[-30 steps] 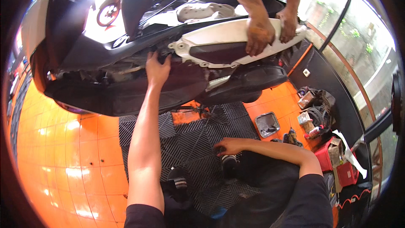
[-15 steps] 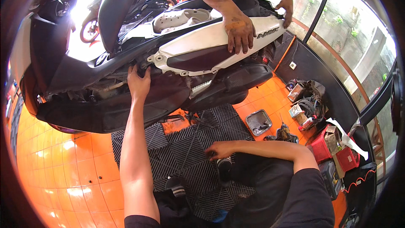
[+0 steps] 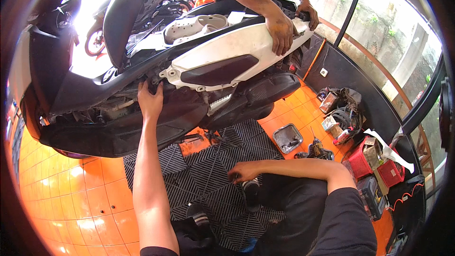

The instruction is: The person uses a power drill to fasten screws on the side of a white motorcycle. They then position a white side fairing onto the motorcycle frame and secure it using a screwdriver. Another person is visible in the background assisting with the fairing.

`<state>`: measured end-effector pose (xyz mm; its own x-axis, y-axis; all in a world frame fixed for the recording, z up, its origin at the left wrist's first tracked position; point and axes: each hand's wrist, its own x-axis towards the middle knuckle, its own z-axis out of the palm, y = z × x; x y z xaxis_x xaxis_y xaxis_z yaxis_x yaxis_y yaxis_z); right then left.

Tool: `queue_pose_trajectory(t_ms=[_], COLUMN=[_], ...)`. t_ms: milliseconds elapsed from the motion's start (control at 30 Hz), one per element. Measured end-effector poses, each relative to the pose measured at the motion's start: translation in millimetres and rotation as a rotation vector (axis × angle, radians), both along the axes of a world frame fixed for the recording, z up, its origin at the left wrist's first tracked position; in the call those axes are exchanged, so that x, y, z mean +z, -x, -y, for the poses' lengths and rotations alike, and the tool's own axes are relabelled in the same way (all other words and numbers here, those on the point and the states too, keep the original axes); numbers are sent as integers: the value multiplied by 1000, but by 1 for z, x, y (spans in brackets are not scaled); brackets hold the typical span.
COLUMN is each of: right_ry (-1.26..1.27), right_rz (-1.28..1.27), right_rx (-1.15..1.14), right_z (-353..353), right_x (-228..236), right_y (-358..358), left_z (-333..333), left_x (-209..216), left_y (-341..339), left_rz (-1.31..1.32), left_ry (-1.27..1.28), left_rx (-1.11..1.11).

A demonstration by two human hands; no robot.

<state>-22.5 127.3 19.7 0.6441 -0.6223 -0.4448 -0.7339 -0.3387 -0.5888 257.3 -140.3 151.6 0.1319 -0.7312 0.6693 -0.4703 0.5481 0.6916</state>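
A motor scooter [image 3: 99, 130] stands across the view, with a white side panel [image 3: 222, 54] that has a dark inset along its upper side. My left hand [image 3: 150, 102] reaches up to the scooter's dark frame by the panel's front tab. Its thumb and fingers are bent around a dark part there that I cannot make out. Curled in front of my knee, my right hand [image 3: 244, 171] has a small dark thing at its fingers, too unclear to name. A co-worker's hand [image 3: 280, 31] presses on the panel, and their other hand [image 3: 309, 15] grips its rear end.
Pale clogs [image 3: 196, 26] sit on top of the scooter. Black ribbed mats [image 3: 208, 180] cover part of the orange tiles. At right are a metal tray [image 3: 287, 138], a power drill [image 3: 316, 149], red baskets [image 3: 392, 174] and a black toolbox [image 3: 370, 196].
The co-worker's nearer hand has slid along the panel toward its rear end. The scooter and panel sit slightly lower and farther left in view. Both my hands keep their poses.
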Motion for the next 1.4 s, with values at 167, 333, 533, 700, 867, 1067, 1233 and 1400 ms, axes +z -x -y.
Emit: queue_pose_trajectory(t_ms=[167, 333, 533, 700, 867, 1067, 1233, 1400], right_ry=[-53, -35, -36, -42, -55, -23, -32, -40], right_rz=[9, -15, -70, -100, -88, -34, -54, -79], right_rx=[-19, -7, -15, -4, 6, 22, 7, 2], right_z=[1, 0, 2, -1, 1, 0, 0, -2], right_x=[4, 2, 1, 12, 15, 11, 11, 16], right_y=[-1, 2, -4, -5, -7, -5, -5, -7], left_z=[4, 1, 16, 1, 0, 4, 6, -2], left_x=[-5, -4, -13, -1, -1, -3, -6, 1], left_y=[0, 5, -2, 1, 0, -1, 0, 1], left_rz=[8, 2, 49, 10, 5, 31, 34, 20], left_ry=[37, 4, 91, 8, 6, -23, 19, 15], left_rx=[47, 29, 120, 27, 48, 33, 60, 35])
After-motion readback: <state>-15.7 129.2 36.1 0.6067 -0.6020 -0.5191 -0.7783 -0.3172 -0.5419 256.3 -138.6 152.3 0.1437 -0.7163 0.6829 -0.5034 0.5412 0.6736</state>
